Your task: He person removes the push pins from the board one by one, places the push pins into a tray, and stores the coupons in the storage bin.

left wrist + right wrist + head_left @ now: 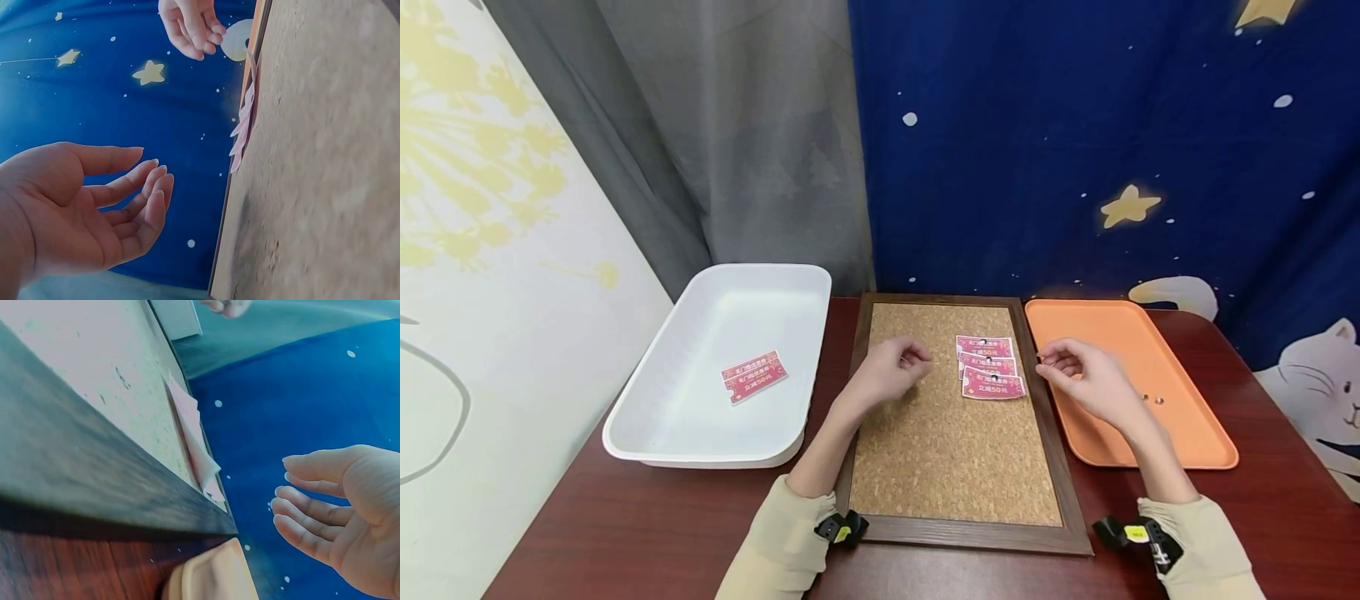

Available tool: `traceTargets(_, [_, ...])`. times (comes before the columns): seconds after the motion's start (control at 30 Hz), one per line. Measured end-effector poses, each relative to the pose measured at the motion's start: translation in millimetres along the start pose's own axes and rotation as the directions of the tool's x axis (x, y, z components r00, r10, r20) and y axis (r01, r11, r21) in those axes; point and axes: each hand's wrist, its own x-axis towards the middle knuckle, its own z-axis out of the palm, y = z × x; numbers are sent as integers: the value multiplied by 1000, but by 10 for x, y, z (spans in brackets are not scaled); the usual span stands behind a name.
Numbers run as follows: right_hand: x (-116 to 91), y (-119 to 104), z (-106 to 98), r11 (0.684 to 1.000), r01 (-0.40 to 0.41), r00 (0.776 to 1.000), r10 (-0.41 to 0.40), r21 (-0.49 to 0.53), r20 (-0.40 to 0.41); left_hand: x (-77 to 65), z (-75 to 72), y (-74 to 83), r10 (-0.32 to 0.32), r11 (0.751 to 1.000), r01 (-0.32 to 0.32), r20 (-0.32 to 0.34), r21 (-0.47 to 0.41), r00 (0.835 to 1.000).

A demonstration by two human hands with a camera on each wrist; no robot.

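Corkboard (pixel 955 467) holds coupons (pixel 981 367) (three) between left fingers (pixel 913 348) and right fingers (pixel 1062 347).

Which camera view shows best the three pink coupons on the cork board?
The head view: it looks down on the overlapping pink coupons, so their printed fronts show against the cork board. Both wrist views catch them nearly edge-on, as narrow pink shapes with no readable print.

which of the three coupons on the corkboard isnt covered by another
The bottom coupon on the corkboard in the head view: no other coupon overlaps it, whereas the middle coupon and top coupon are each partly hidden by the next one down.
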Motion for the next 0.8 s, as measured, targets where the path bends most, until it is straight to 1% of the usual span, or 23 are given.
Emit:
traceTargets(0.2, [50,-29,89,1000,-27,996,26,15,89,85,92,41,-6,1000,5,19,17,1000])
traceTargets(0.47, [136,-83,156,999,27,985,-20,-38,173,211,208,64,-49,999,49,56,7,997])
traceTargets(0.67, [229,-92,231,997,73,972,-65,-29,224,318,301,41,-79,997,77,71,25,994])
traceTargets(0.8, [292,-76,287,996,86,960,-75,-27,271,371,363,31,-98,995,98,87,-3,991])
